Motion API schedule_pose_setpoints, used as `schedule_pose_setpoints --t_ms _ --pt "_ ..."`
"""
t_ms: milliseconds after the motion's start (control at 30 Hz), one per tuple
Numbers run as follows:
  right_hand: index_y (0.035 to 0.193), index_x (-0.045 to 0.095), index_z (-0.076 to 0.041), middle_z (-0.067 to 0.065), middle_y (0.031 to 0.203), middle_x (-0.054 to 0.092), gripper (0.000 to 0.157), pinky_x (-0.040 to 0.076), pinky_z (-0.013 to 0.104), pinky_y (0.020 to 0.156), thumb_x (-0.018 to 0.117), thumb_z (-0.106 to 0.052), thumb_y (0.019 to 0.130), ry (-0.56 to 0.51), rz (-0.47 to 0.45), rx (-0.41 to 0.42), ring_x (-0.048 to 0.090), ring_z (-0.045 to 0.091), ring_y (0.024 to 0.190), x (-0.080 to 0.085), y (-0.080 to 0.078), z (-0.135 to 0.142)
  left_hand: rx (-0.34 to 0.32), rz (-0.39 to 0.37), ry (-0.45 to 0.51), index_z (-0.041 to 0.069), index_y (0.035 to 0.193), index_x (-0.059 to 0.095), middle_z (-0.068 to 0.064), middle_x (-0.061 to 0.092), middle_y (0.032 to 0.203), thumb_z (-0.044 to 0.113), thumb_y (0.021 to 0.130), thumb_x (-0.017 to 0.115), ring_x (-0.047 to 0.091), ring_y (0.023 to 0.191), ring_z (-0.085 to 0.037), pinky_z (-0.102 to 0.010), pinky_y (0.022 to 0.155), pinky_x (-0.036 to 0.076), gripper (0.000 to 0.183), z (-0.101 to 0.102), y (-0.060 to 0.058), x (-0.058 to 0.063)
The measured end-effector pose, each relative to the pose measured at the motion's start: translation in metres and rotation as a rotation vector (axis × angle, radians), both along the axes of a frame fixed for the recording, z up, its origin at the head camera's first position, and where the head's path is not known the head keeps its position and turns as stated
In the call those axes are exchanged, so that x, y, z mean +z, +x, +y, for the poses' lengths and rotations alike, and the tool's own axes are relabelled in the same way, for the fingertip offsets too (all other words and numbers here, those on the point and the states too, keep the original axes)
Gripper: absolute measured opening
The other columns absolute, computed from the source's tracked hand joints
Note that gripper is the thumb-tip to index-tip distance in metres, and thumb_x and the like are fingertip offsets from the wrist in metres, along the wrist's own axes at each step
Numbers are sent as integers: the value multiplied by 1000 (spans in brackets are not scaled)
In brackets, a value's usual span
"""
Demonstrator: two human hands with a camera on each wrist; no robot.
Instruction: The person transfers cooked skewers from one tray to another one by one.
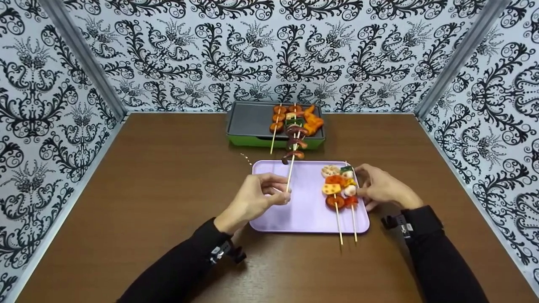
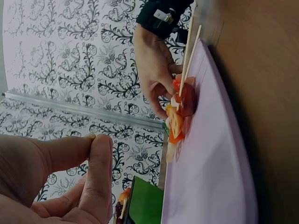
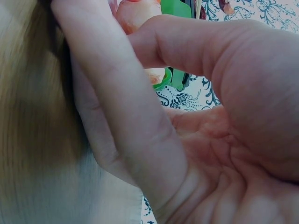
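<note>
Your left hand [image 1: 254,198], centre of the head view, pinches the lower end of a thin wooden skewer of dark reddish-brown pieces [image 1: 292,162] between thumb and curled fingers; the stick rises steeply toward the top of the frame, its loaded end hanging in front of the grill's near edge. In the left wrist view the same hand [image 2: 56,179] fills the lower left, thumb and forefinger closed together, the stick itself not visible there. Your right hand [image 1: 381,187], right of centre, has its fingers curled against two wooden skewers of mixed red, yellow, white and green pieces [image 1: 339,187] lying side by side; the right wrist view shows only curled fingers [image 3: 140,116] very close up, so whether they actually grip the food cannot be told. Those two skewers rest on the right part of a flat lilac rectangular plastic tray [image 1: 305,210], bare stick ends overhanging its near edge. Beyond the tray, upper centre, sits a green-bodied tabletop grill with a grey plate [image 1: 252,124], carrying orange and brown skewers [image 1: 290,118] on its right half. All stand on a brown wooden table [image 1: 160,176], enclosed by walls papered in black-and-white scrollwork [image 1: 50,105].
</note>
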State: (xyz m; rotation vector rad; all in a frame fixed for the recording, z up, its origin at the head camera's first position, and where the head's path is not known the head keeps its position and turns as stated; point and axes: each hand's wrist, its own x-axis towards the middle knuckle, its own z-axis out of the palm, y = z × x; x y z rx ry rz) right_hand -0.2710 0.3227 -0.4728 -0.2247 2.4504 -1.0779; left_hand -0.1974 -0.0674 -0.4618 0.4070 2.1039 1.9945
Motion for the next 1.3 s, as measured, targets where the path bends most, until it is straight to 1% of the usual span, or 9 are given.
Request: schedule_pose_setpoints --t_ms 233,400,567,700,867,1167,1300 --pt "170 36 8 21 106 69 76 74 42 63 77 -7 107 8 13 0 77 23 67 -3 0 0 -50 -7 -31 -16 138 72 -26 84 117 -5 100 84 79 87 -7 -24 83 72 42 9 10 -4" --pt "170 36 8 22 107 70 78 74 42 64 77 -7 106 12 14 -1 78 23 68 -3 0 -1 -74 -33 -19 -17 138 71 -22 84 113 -5 99 84 79 87 -7 -24 83 73 43 13 15 -8" --pt "170 36 8 22 107 70 77 74 43 64 77 -6 106 0 12 -5 78 24 69 -2 -1 -2 -91 -40 -17 -16 137 72 -20 84 111 -5 99 86 79 86 -7 -20 80 70 43 17 18 -11" --pt "169 36 8 21 106 70 77 74 43 64 77 -7 106 0 12 -7 78 24 69 -1 -1 -1 -98 -29 -37 -15 135 73 -20 85 111 -4 98 87 79 85 -6 -17 77 67 41 20 20 -13" --pt "169 37 8 21 105 69 76 74 42 64 79 -8 107 -2 14 -6 77 23 69 0 0 -1 -111 -22 -44 -17 134 73 -22 85 110 -5 97 86 78 84 -5 -17 79 68 41 25 23 -18" --pt "169 38 7 20 103 69 76 74 41 64 78 -9 106 -7 9 0 77 22 67 2 2 -1 -113 -62 -28 -17 133 72 -14 83 105 -7 98 85 76 85 -6 -16 81 67 39 29 29 -24" --pt "169 37 7 20 104 70 76 74 40 64 78 -8 106 -9 4 -5 77 21 67 2 2 -1 -104 -70 -36 -16 132 73 -13 83 104 -7 97 86 77 85 -7 -16 80 67 38 31 32 -24"
